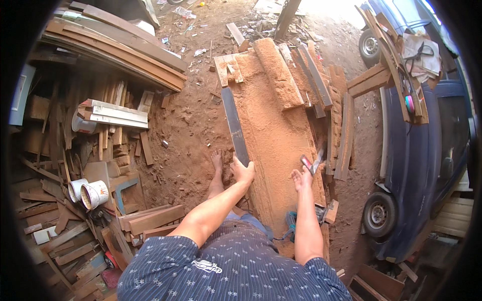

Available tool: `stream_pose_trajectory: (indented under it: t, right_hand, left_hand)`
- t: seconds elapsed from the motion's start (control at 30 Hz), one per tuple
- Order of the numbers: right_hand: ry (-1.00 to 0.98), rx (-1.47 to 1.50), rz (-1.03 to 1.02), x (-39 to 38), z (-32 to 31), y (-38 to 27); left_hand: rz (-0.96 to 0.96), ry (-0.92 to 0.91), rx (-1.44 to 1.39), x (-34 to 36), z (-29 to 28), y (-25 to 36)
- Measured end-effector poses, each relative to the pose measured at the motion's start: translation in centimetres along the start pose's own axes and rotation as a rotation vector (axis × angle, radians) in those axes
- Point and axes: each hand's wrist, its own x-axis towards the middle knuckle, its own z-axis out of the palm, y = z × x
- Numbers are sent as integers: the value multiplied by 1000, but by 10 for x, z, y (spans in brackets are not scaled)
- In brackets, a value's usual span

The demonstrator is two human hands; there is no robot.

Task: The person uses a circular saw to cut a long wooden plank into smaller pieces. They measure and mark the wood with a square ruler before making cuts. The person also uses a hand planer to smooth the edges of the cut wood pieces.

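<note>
Left hand [243,171] is closed on the near end of the board [234,125], thumb over the top. Board is the dark grey one, lying lengthwise along the left edge of the desk [260,188], far end aimed at the far left corner. Right hand [302,179] is inside the right edge, about level with my left, fingers half curled. Red tool [306,161], with a steel blade-like part, is right at those fingertips; can't tell if I have it pinched or it's just beside them, so call that grip unclear. Can't make out the kind of tool either.

My read on the step: setting up the board, left steadies, right deals with the red tool. Doesn't look like power cutting: teal tool [290,219] sits by the near right corner, partly hidden, neither grip on it.

Next move, I'd judge, calls for a sure pinch on the red tool if it's wanted at the board, with the left pinning the near end so it can't slip off the left edge. Sawdust [281,140] covers most of the desk, so brush it off first if the board has to sit flat
</note>
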Motion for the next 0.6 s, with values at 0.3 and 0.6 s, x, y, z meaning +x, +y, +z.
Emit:
stream_pose_trajectory:
  t: [0.3,0.6]
  right_hand:
    - [-422,-1647,-757,-130,-98,24]
    - [-340,-2089,-337,-122,-82,-12]
  left_hand:
    - [-52,-25,-108,15,25,40]
    - [-121,-72,89,27,42,58]
